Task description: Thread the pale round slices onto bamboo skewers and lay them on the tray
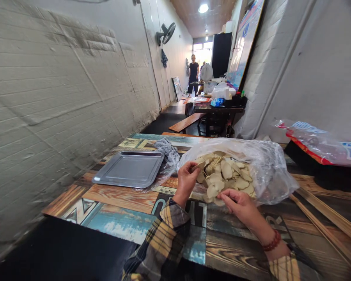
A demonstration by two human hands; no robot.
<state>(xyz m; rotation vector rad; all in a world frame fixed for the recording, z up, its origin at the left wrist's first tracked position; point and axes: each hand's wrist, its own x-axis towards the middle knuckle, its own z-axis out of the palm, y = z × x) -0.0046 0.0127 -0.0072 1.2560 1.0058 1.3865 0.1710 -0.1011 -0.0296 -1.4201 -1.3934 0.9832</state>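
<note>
A clear plastic bag (270,168) lies open on the table, full of thin, pale beige oval slices (226,169) that look like cut root vegetable. My left hand (187,180) is at the bag's left side, pinching one slice between thumb and fingers. My right hand (238,205) is closed at the near edge of the pile, its fingertips against a slice; whatever is between them is too small to make out. A red beaded bracelet (272,240) circles my right wrist. Thin wooden sticks (330,214) lie to the right.
A grey metal tray (128,169) is on the left of the patterned wood table (119,197), beside a crumpled grey cloth (166,150). Plastic packaging (324,142) rests on something black at right. Beyond stand a bench (187,121), a cluttered table and a person (193,71).
</note>
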